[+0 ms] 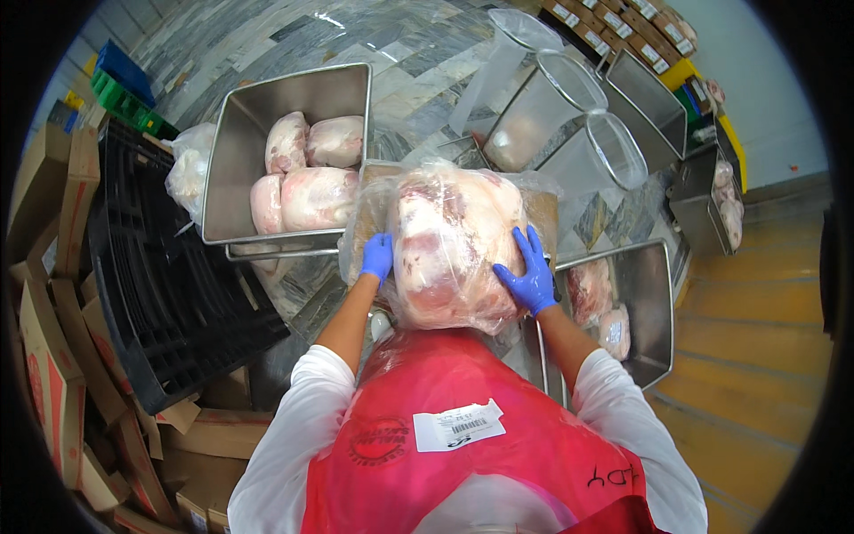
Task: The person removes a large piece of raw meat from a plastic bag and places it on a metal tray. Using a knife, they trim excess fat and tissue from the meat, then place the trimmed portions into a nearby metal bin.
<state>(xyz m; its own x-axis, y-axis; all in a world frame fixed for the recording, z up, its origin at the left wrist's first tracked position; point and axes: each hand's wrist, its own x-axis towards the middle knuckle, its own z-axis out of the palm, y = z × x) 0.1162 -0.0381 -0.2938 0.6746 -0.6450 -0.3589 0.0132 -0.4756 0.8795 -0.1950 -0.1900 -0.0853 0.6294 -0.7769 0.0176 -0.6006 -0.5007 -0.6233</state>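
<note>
A large block of pale pink meat in clear plastic wrap point(455, 245) is in front of my red apron, above an opened cardboard box point(546, 214). My left hand point(378, 256), in a blue glove, presses the block's left side, with part of its fingers hidden by the plastic. On the right side my right hand point(532, 278), gloved the same way, lies with fingers spread against the wrap. The block is held between both hands. Whether it still touches the box beneath, I cannot tell.
Left of the block stands a metal bin point(233, 169) with several wrapped meat pieces point(318, 198). Another metal bin point(656, 311) with meat is at the right. Tall clear-lined containers point(569, 80) stand beyond. A black plastic pallet point(169, 267) and flattened cardboard boxes point(53, 365) crowd the left.
</note>
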